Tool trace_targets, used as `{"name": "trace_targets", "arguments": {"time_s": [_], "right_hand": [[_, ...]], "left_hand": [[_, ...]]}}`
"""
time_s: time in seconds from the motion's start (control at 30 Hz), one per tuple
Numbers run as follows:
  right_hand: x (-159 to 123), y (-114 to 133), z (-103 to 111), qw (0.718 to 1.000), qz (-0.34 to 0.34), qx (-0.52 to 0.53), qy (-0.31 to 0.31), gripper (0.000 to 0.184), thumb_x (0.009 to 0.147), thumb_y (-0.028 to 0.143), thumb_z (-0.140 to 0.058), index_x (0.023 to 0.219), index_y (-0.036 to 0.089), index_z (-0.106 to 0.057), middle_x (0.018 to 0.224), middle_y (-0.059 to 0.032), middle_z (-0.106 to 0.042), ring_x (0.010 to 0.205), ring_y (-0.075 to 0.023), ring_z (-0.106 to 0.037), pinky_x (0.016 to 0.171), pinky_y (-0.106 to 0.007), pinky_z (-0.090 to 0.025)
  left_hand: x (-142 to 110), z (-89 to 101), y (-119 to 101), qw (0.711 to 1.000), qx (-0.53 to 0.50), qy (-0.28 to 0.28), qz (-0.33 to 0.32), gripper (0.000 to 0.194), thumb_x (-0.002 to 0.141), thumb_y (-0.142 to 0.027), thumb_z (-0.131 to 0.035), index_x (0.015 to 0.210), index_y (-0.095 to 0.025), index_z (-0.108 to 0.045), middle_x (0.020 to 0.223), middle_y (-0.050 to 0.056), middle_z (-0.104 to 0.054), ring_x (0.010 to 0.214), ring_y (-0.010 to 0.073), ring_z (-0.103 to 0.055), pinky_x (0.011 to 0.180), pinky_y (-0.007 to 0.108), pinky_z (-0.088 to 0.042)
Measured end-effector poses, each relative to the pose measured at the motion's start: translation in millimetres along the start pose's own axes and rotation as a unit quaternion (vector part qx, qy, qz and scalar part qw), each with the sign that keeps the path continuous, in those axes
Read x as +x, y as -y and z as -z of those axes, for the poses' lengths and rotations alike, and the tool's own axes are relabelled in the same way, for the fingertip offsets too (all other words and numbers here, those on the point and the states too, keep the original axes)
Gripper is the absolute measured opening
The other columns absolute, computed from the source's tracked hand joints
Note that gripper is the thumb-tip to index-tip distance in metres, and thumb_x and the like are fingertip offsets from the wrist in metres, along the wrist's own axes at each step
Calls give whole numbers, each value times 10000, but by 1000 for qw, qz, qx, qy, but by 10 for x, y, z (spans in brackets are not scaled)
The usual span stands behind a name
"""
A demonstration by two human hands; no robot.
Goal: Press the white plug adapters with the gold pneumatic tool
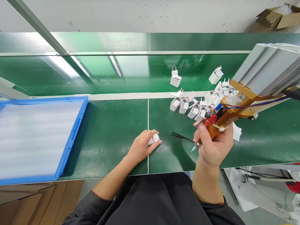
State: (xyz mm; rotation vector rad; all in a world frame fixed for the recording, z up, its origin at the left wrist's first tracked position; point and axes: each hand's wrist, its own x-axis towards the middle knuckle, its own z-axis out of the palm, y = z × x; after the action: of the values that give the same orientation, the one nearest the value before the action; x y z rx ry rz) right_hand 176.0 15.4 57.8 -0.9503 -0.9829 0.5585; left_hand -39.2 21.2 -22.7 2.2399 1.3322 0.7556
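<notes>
My left hand (144, 144) has its fingers curled round a small white plug charger housing (154, 138) on the green bench, near the seam. My right hand (213, 144) grips a glue dispensing gun (222, 121) with a gold body, a red trigger part and a pale green nozzle. The nozzle points down toward the bench, apart from the housing. Black tweezers (180, 136) lie between my hands, partly behind the gun tip. Beyond them stand several opened white charger housings (183, 106) with plug lids, some hidden by the gun.
A blue tray (72, 139) with a white liner sits at the left. Two white chargers, one nearer the middle (175, 78) and one to the right (216, 75), stand on the raised back ledge. A cardboard box (280, 18) is at the far right.
</notes>
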Motion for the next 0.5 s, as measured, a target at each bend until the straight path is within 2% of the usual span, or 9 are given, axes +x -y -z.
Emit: {"name": "trace_targets", "arguments": {"time_s": [0.17,0.33,0.43,0.5], "right_hand": [[10,-15,17,1000,-2,-4,-5,193,791,231,-736,893,218,-573,662,61,-659,394,-64,-481,394,-227,-422],[15,-16,17,1000,-10,5,-2,202,791,229,-736,923,219,-583,695,53,-684,395,-62,-492,375,-215,-405],[7,-22,37,1000,-20,4,5,197,796,209,-727,949,212,-603,756,36,-711,406,-54,-505,371,-203,-404],[1,-33,63,999,-30,-2,10,200,795,203,-726,959,208,-610,766,32,-713,410,-54,-508,373,-202,-410]], "left_hand": [[-11,11,28,995,83,46,29,251,963,-379,-569,1162,-227,-557,905,27,-665,827,193,-646,719,285,-511],[-52,-21,8,980,179,83,-22,308,971,-335,-526,1243,-195,-495,1056,85,-685,864,234,-653,714,328,-526],[-9,16,73,979,195,50,-12,310,980,-346,-502,1248,-191,-489,1092,100,-687,883,238,-670,759,336,-537],[93,149,211,975,217,2,57,356,969,-378,-517,1272,-193,-482,1097,113,-684,926,252,-683,784,335,-540]]}}
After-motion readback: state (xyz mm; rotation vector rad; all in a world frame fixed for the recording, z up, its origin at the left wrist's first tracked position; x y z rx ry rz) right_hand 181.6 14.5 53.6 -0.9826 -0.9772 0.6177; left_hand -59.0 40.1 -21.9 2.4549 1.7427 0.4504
